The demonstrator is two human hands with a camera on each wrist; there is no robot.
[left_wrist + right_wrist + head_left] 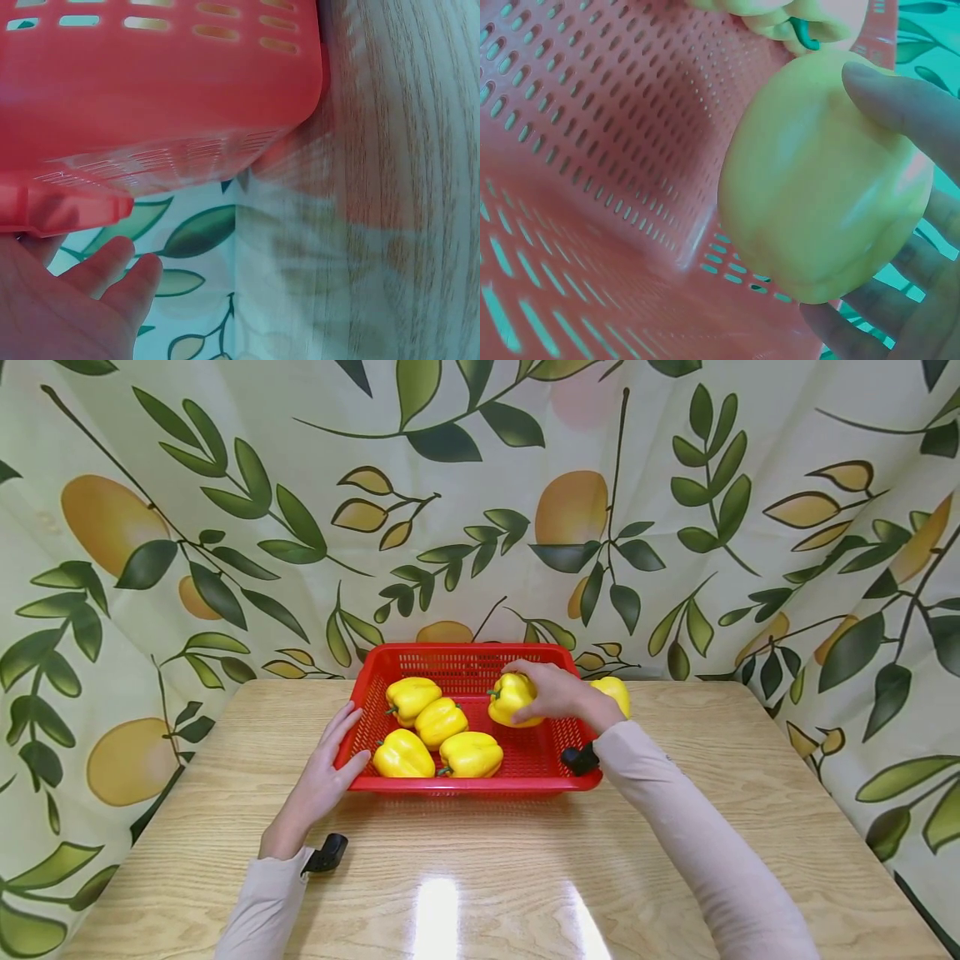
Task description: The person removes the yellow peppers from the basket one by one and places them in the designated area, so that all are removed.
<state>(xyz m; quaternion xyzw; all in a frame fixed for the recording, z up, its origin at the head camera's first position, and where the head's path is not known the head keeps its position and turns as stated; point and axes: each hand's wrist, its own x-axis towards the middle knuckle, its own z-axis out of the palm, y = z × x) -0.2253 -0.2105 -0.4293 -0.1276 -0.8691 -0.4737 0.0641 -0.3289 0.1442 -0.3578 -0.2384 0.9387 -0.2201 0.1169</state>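
Observation:
My right hand [551, 689] grips a yellow bell pepper [510, 697] over the right part of a red plastic basket [480, 785]. In the right wrist view the thumb lies on one side of this bell pepper [817, 180] and the fingers on the other. My left hand [322, 781] rests at the basket's left rim, its fingers extended along the outside and the thumb crossing the rim. The left wrist view shows relaxed fingers [139, 285] beside the basket wall [165, 97]. Several yellow bell peppers [441, 722] lie in the left half of the basket.
Another yellow bell pepper [613, 693] sits outside the basket on the right, partly hidden by the right wrist. The basket stands at the back of a light wooden table [480, 860], near a leaf-patterned cloth [465, 527].

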